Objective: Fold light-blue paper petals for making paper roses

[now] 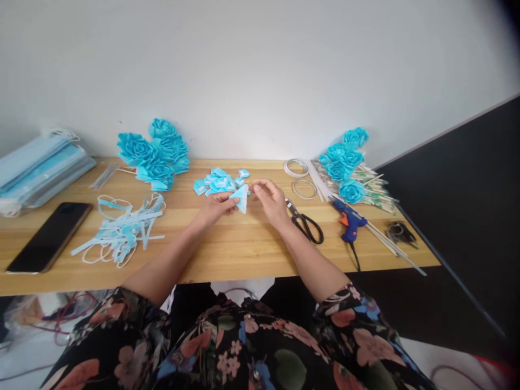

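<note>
Between the thumb and fingers of my left hand is a folded triangle of blue and white face-mask fabric. My right hand is beside the triangle's right edge, fingers curled in toward the thumb; whether anything small sits in that pinch I cannot make out. Just behind my left hand lies a loose pile of cut blue fabric pieces. Black-handled scissors rest to the right of my right hand.
Blue fabric roses stand at left and right. Cut mask strips, a phone and stacked masks occupy the left. Right of the scissors are wire coils, a blue glue gun and sticks.
</note>
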Demonstrator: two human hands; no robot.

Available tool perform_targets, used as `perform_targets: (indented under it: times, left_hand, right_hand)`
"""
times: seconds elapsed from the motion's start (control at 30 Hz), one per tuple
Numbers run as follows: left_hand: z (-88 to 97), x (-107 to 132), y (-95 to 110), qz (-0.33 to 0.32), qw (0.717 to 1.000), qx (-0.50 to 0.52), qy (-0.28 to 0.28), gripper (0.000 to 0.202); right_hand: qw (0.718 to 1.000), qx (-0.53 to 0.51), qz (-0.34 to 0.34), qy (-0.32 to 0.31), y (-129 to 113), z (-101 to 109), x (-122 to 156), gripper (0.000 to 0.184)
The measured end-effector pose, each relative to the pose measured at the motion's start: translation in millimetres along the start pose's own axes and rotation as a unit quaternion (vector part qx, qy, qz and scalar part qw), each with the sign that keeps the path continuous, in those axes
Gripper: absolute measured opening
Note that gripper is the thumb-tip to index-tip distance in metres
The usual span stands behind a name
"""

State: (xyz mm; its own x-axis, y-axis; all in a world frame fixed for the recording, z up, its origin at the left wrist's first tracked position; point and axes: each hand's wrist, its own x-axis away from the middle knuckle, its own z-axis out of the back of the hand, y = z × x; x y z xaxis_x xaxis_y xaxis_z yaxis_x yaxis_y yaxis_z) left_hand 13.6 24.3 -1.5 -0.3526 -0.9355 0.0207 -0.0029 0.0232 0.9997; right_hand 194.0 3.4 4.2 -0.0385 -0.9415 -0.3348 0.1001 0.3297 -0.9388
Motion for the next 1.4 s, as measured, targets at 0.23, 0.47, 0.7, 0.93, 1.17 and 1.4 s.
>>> perform_targets:
  times: [0.23, 0.47, 0.7, 0.93, 1.17, 1.4]
  left_hand:
    - [2.2, -3, -3, 0.007, 0.987, 0.153, 0.051, 0.026]
    - [-0.4, -1, -1, 0.003, 0.989, 0.137, 0.049, 0.028]
    - [-1.7, 0, -1, -0.02, 0.998, 0.025, 0.06, 0.033]
    - [-3.7, 1, -2, -0.029, 0.998, -0.001, 0.05, 0.033]
    - [-4.6, 0, -3, -0.016, 0.998, -0.007, 0.055, 0.034]
    - [-3.8, 0, -5, -0.012, 0.998, -0.019, 0.053, 0.036]
  right_hand:
    - [0.953, 0.211, 0.208, -0.064, 1, -1, 0, 0.024]
    - [0.948, 0.234, 0.194, -0.089, 9, -3, 0, 0.02]
    - [0.97, 0.185, 0.138, -0.074, 11, -3, 0, 0.009]
    - [0.994, 0.083, 0.044, -0.059, 8, -6, 1, 0.018]
    - [0.997, 0.022, -0.051, -0.059, 4, -8, 2, 0.022]
    - [0.992, -0.053, -0.091, -0.066, 7, -8, -1, 0.031]
